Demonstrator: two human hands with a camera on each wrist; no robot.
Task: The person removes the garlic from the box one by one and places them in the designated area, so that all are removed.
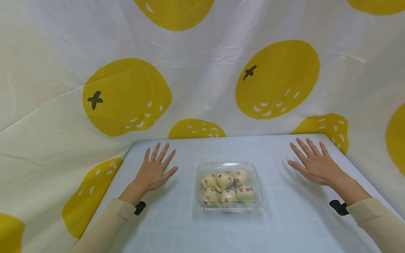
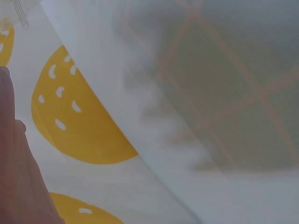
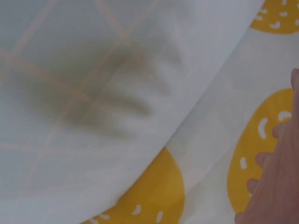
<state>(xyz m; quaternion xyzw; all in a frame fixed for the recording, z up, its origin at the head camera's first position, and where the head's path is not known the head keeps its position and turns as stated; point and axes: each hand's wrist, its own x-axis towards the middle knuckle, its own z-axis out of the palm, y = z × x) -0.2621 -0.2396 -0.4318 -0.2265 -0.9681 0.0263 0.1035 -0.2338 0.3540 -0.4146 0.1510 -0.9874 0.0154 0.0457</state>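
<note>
1. Bulb-shaped pieces (image 1: pixel 225 181): cream, purplish-red marks.
2. Box (image 1: pixel 227 164): transparent, colourless.
3. Counter (image 1: pixel 171 228): pale blue, faint pinkish grid.
4. Backdrop (image 1: pixel 202 88): white, yellow lemon print.
5. Sleeves (image 1: pixel 105 223): beige.
6. Wrist devices (image 1: pixel 338 207): black.

A pale blue table (image 1: pixel 171 228), its surface apparently checked, carries a clear plastic box (image 1: pixel 221 167).
</note>
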